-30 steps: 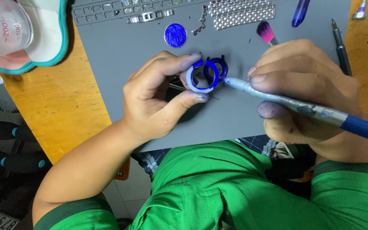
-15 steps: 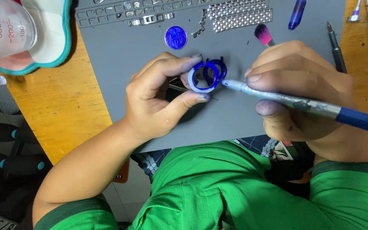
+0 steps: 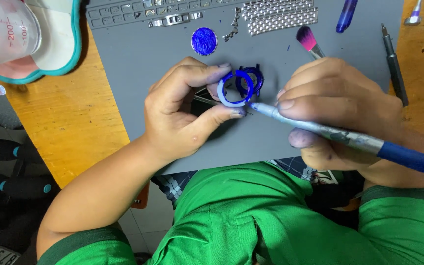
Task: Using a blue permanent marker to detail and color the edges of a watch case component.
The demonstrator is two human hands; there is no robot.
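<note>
Near the centre of the frame a blue ring is pinched between the thumb and fingertips of the left hand, held just above a grey mat that covers the worktop. Right behind the ring, touching or nearly touching it, a second dark blue part with small lugs is seen; whether it rests on the mat or is also held cannot be told. The right hand is closed around a brush with a grey, paint-smeared shaft and a blue end, and the brush tip is laid against the lower right edge of the ring. Blue stains are visible on the fingertips of both hands. At the upper middle of the frame a round blue disc lies on the mat, well apart from the ring. To its right, a strip of silver metal mesh and a short piece of metal chain are set along the top edge. A brush with a pink tip lies just above the right hand, and a dark pen-like tool lies at the right edge of the mat. In the upper left corner a clear measuring cup stands beside a white tray with a teal rim.
</note>
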